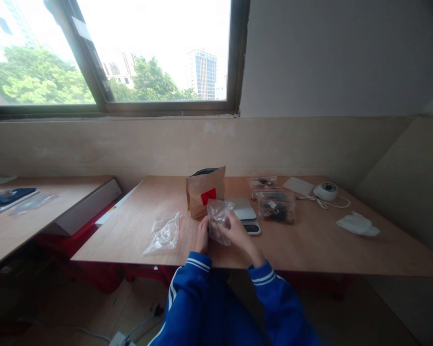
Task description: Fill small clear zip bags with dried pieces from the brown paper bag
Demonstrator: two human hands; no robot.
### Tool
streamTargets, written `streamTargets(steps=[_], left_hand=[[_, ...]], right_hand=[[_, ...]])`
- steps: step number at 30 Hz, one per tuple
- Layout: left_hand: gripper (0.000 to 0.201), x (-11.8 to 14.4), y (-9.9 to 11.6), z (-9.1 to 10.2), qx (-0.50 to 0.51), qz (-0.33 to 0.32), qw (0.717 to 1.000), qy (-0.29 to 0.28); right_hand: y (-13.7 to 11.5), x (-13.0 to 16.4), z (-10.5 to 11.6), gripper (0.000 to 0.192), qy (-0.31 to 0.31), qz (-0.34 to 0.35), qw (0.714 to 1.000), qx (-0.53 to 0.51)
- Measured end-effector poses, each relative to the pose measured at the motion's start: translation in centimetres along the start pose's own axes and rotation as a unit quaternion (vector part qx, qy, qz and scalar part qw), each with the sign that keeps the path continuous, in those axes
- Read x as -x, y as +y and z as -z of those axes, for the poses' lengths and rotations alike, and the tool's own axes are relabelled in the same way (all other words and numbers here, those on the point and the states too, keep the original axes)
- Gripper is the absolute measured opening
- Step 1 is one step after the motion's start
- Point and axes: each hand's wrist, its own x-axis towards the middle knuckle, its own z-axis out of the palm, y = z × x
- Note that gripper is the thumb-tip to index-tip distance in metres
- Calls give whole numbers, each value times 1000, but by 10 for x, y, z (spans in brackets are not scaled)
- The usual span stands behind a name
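Observation:
Both my hands are on a clear plastic bag (218, 211) just in front of a brown paper pouch. My left hand (202, 235) grips the bag's left side, low down near the table. At the bag's right side, my right hand (236, 231) is closed on the plastic. What the bag contains is too blurred to make out. The paper pouch (197, 192) stands upright with its top open and a red label on its front. A kitchen scale (246, 211) lies right behind my right hand.
A crumpled clear bag (163, 234) lies on the left of the table (310, 245). Clear zip bags (277, 207) with dark contents stand right of the scale. Further right are a white dome camera (325, 192) with its cable, a white card (298, 185) and a white cloth-like bundle (357, 224).

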Motion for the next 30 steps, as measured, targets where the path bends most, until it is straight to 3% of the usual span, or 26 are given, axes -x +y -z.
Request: streamTargets(steps=[2, 5, 14, 22, 28, 30], left_hand=[[30, 0, -1, -1, 5, -6, 1000, -18], [31, -2, -5, 0, 10, -6, 1000, -26], [23, -7, -14, 2, 0, 7, 1000, -2], [26, -8, -17, 1, -1, 15, 1000, -3], [29, -9, -18, 1, 11, 12, 1000, -8], [30, -8, -17, 1, 16, 8, 1000, -8]], right_hand=[[0, 0, 1, 16, 1, -6, 1000, 3], [1, 2, 3, 19, -22, -19, 1000, 8], [1, 9, 3, 59, -117, 4, 991, -57], [5, 6, -4, 32, -92, -18, 995, -30], [7, 3, -5, 24, -85, -40, 995, -18], [6, 2, -4, 22, -51, -51, 997, -17]])
